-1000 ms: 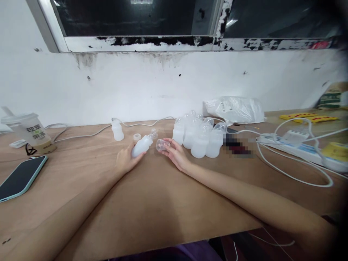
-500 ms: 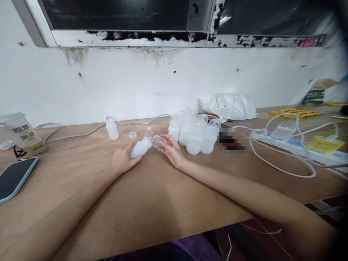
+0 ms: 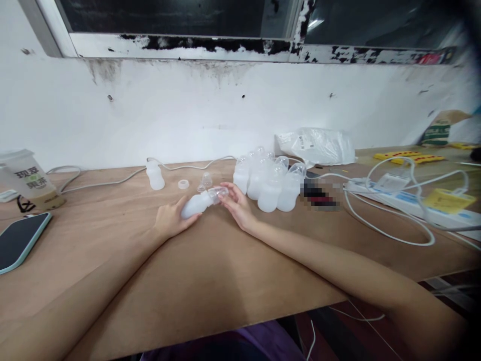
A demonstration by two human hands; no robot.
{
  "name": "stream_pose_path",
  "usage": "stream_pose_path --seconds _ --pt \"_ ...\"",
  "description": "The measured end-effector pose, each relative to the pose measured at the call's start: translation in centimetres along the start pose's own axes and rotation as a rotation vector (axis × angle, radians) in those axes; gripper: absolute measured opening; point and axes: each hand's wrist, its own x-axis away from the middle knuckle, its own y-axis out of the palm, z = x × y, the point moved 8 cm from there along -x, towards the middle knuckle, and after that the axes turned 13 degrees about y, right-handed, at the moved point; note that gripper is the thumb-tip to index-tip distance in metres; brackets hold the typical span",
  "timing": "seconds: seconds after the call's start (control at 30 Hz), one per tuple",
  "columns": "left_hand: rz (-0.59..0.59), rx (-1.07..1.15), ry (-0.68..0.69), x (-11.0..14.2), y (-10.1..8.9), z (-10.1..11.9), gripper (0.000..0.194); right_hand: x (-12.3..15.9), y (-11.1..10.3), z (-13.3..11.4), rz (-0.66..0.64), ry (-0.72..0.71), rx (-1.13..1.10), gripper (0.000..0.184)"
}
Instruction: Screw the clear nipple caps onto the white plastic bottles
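Note:
My left hand (image 3: 173,218) is wrapped around a milky white baby bottle (image 3: 196,204), which lies tilted with its neck toward the right. My right hand (image 3: 238,206) pinches a clear dome cap (image 3: 218,194) that sits against the bottle's neck; whether it is fully seated I cannot tell. Just behind them on the table are a clear bottle nipple (image 3: 206,179) and a white ring collar (image 3: 183,184). An uncapped white bottle (image 3: 155,175) stands upright farther left. To the right of my right hand, several bottles with clear dome caps (image 3: 268,193) stand in a cluster.
A drink cup (image 3: 35,185) and a phone (image 3: 23,240) are at the left. Behind the bottle cluster lies a white plastic bag (image 3: 316,146). A power strip (image 3: 409,200) with looping white cables occupies the right side. The wooden table's (image 3: 225,291) front edge is near me.
The clear cap in my right hand has come into line with the bottle's neck and closer onto it. My left hand keeps its hold on the bottle. The view has shifted slightly.

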Motion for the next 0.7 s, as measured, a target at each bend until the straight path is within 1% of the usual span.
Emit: stream_pose_path --seconds 0.2,0.33,0.4,0.47,0.57,0.7 --pt "0.014 -0.018 0.054 0.0 0.2 0.2 0.057 0.5 1.0 -0.6 -0.073 -0.057 0.118 0.03" --pt "0.015 -0.007 0.087 0.1 0.4 0.4 0.058 0.9 2.3 -0.6 -0.189 -0.065 0.167 0.042" --pt "0.026 0.01 0.093 0.2 0.2 0.5 0.057 1.1 2.7 -0.6 -0.221 -0.075 0.18 0.044" --pt "0.027 0.053 0.103 0.2 0.1 0.8 0.056 1.1 2.8 -0.5 -0.238 -0.08 0.196 0.041" --pt "0.031 0.176 0.14 0.3 -0.1 1.5 0.051 1.3 2.9 -0.4 -0.263 -0.051 0.227 0.037" --pt "0.082 0.302 0.15 0.5 -0.5 2.1 0.046 1.7 2.9 -0.7 -0.302 -0.036 0.232 0.036"
